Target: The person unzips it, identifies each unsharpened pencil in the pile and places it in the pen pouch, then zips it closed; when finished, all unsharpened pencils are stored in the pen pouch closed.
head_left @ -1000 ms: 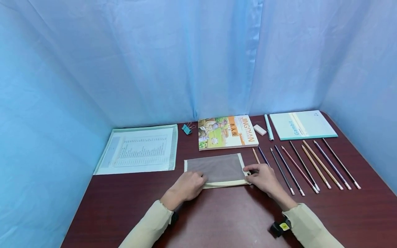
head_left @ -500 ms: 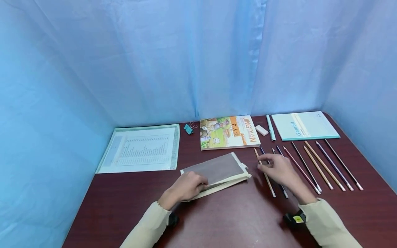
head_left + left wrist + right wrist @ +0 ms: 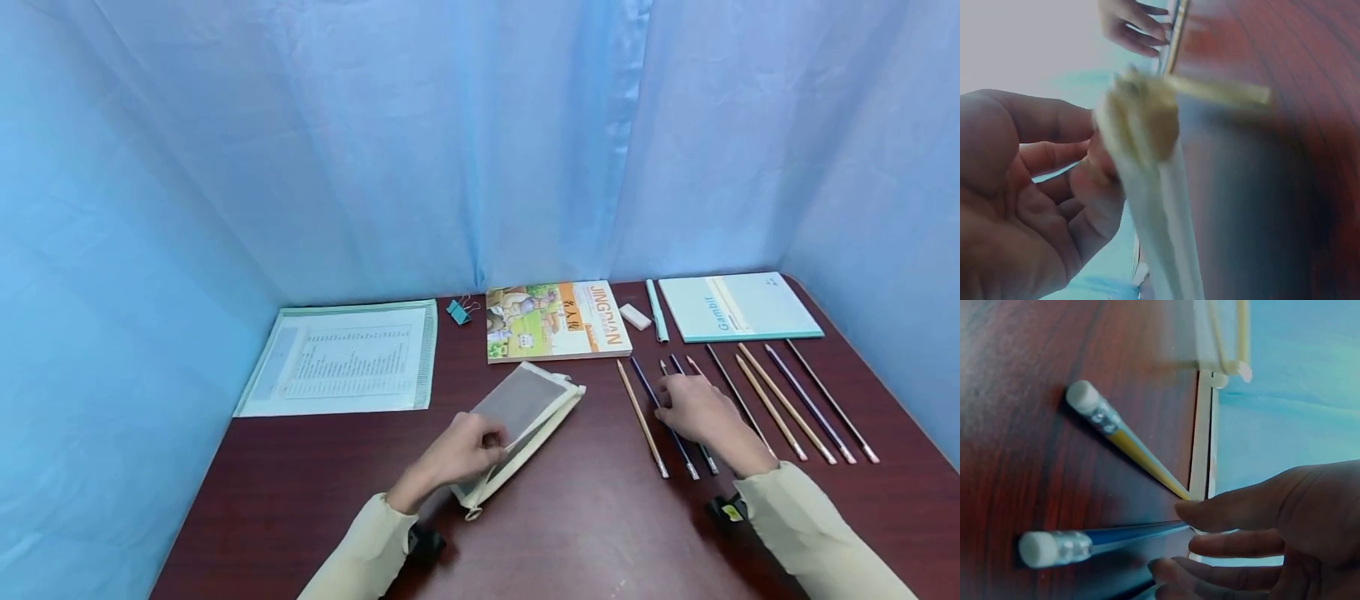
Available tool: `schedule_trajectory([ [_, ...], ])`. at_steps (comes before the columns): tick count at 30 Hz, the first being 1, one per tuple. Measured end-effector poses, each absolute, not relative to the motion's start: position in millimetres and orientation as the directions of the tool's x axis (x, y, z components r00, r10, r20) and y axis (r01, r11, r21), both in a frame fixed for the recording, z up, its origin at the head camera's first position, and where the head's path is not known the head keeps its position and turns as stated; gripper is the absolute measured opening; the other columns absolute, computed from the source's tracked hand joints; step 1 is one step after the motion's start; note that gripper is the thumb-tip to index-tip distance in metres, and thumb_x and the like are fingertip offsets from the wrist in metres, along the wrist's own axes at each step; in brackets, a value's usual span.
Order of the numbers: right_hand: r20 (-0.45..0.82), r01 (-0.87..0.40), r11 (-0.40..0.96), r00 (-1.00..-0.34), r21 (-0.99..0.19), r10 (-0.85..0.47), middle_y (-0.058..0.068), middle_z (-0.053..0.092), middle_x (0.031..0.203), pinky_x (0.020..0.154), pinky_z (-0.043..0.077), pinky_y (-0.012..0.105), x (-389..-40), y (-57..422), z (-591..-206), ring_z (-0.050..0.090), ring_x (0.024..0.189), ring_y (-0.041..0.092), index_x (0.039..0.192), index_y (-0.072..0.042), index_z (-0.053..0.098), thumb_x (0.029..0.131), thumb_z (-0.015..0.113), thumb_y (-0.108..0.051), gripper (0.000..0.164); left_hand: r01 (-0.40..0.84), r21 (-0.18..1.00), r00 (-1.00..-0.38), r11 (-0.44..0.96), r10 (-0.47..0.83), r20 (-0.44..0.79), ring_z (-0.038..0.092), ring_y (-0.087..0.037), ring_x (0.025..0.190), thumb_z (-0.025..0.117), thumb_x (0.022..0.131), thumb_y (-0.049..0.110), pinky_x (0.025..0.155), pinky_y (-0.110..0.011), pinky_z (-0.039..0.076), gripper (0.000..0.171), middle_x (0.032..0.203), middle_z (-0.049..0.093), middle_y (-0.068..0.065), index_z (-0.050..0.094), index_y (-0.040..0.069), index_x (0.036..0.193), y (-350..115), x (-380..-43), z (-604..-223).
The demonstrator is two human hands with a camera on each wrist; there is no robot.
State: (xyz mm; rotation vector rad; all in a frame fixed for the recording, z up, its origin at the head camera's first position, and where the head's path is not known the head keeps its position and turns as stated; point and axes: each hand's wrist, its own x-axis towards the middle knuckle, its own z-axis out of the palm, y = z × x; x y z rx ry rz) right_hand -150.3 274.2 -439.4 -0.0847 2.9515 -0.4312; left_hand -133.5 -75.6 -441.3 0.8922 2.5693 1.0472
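Note:
A cream-edged pouch with a grey mesh panel (image 3: pixel 517 402) lies slanted at mid-table. My left hand (image 3: pixel 459 452) pinches its near edge between thumb and fingers; the left wrist view shows the pouch's pale edge (image 3: pixel 1169 237), blurred, right at the fingertips. My right hand (image 3: pixel 699 408) is low over the row of pencils, covering parts of several. Beside its thumb runs a dark blue pencil (image 3: pixel 680 447) with a white eraser end. Thumb and fingers stand apart in the right wrist view, with a yellow pencil (image 3: pixel 1138 455) beyond the thumb.
A picture-covered book (image 3: pixel 558 321) lies behind the pouch, with a teal binder clip (image 3: pixel 458 312) to its left. An eraser (image 3: pixel 635 316), a pale pen (image 3: pixel 657 311) and a notebook (image 3: pixel 742 306) are at the back right. A document folder (image 3: pixel 341 358) lies left.
My right hand has left the pouch's right end and moved right over the pencils. My left hand has turned the pouch, its right end swinging away and its left end nearer.

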Motion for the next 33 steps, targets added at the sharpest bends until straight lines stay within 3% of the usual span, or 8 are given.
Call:
schedule_trajectory([
  [4, -0.17, -0.016, 0.97, -0.984, -0.242, -0.058, 0.015, 0.062, 0.072, 0.05, 0.044, 0.039, -152.1, 271.5, -441.7, 0.056, 0.061, 0.025, 0.085, 0.001, 0.061, 0.082, 0.067, -0.007, 0.01, 0.346, 0.765, -0.834, 0.543, 0.552, -0.015, 0.049, 0.001, 0.054, 0.063, 0.083, 0.001, 0.049, -0.013, 0.04, 0.01, 0.064, 0.063, 0.001, 0.069, 0.008, 0.078, -68.5, -131.0, -440.6],
  [7, -0.171, -0.025, 0.976, -0.983, -0.216, -0.063, 0.015, 0.059, 0.069, 0.05, 0.042, 0.04, -153.7, 269.9, -443.7, 0.052, 0.058, 0.026, 0.077, -0.001, 0.056, 0.078, 0.062, -0.003, 0.007, 0.251, 0.821, -0.855, 0.512, 0.514, -0.059, 0.051, -0.001, 0.047, 0.06, 0.084, 0.0, 0.044, -0.014, 0.041, 0.009, 0.059, 0.061, 0.0, 0.065, 0.005, 0.078, -62.7, -127.1, -440.6],
  [13, -0.178, -0.022, 0.974, -0.982, -0.227, -0.064, 0.019, 0.059, 0.07, 0.047, 0.039, 0.037, -157.0, 265.9, -447.4, 0.052, 0.057, 0.027, 0.075, 0.0, 0.055, 0.077, 0.058, 0.001, 0.004, 0.04, 0.904, -0.874, 0.426, 0.454, -0.175, 0.052, -0.007, 0.037, 0.052, 0.085, -0.004, 0.034, -0.023, 0.045, 0.01, 0.051, 0.057, 0.001, 0.056, 0.004, 0.081, -51.7, -117.1, -438.9],
  [21, -0.149, -0.01, 0.959, -0.987, -0.284, -0.055, 0.011, 0.052, 0.065, 0.05, 0.037, 0.034, -156.6, 268.8, -440.0, 0.046, 0.058, 0.024, 0.072, -0.002, 0.051, 0.073, 0.064, -0.006, 0.014, -0.041, 0.927, -0.899, 0.373, 0.39, -0.197, 0.054, -0.009, 0.036, 0.051, 0.084, -0.004, 0.035, -0.032, 0.051, 0.009, 0.053, 0.063, -0.011, 0.053, 0.005, 0.081, -38.2, -115.0, -440.2],
  [24, -0.145, 0.015, 0.932, -0.989, -0.361, -0.04, 0.013, 0.058, 0.072, 0.053, 0.042, 0.033, -156.7, 273.1, -433.2, 0.052, 0.061, 0.022, 0.084, 0.004, 0.059, 0.075, 0.069, -0.012, 0.021, -0.076, 0.938, -0.905, 0.337, 0.373, -0.207, 0.054, -0.01, 0.036, 0.052, 0.085, -0.005, 0.035, -0.031, 0.05, 0.009, 0.055, 0.064, -0.016, 0.052, 0.003, 0.082, -33.2, -114.6, -441.8],
  [27, -0.197, 0.079, 0.829, -0.98, -0.554, -0.038, 0.021, 0.067, 0.086, 0.053, 0.055, 0.033, -156.0, 271.0, -429.3, 0.062, 0.064, 0.016, 0.107, 0.011, 0.062, 0.079, 0.068, -0.011, 0.036, -0.122, 0.947, -0.905, 0.297, 0.359, -0.229, 0.055, -0.01, 0.036, 0.052, 0.086, -0.004, 0.035, -0.03, 0.051, 0.008, 0.054, 0.062, -0.012, 0.052, 0.003, 0.084, -28.5, -114.3, -442.5],
  [29, -0.234, 0.123, 0.703, -0.97, -0.701, -0.063, 0.023, 0.07, 0.095, 0.058, 0.063, 0.034, -154.3, 265.5, -430.0, 0.067, 0.067, 0.014, 0.12, 0.014, 0.057, 0.081, 0.066, -0.007, 0.045, -0.145, 0.951, -0.905, 0.274, 0.351, -0.239, 0.055, -0.01, 0.037, 0.051, 0.086, -0.005, 0.035, -0.028, 0.05, 0.008, 0.053, 0.061, -0.01, 0.052, 0.004, 0.084, -25.7, -114.4, -442.8],
  [33, -0.303, 0.219, 0.398, -0.939, -0.891, -0.163, 0.014, 0.068, 0.09, 0.063, 0.065, 0.035, -150.4, 246.7, -436.2, 0.066, 0.073, 0.011, 0.132, 0.017, 0.046, 0.084, 0.059, 0.0, 0.053, -0.164, 0.955, -0.91, 0.247, 0.337, -0.243, 0.055, -0.01, 0.036, 0.049, 0.084, -0.005, 0.034, -0.024, 0.048, 0.01, 0.053, 0.06, -0.008, 0.051, 0.004, 0.083, -21.4, -115.3, -443.4],
])
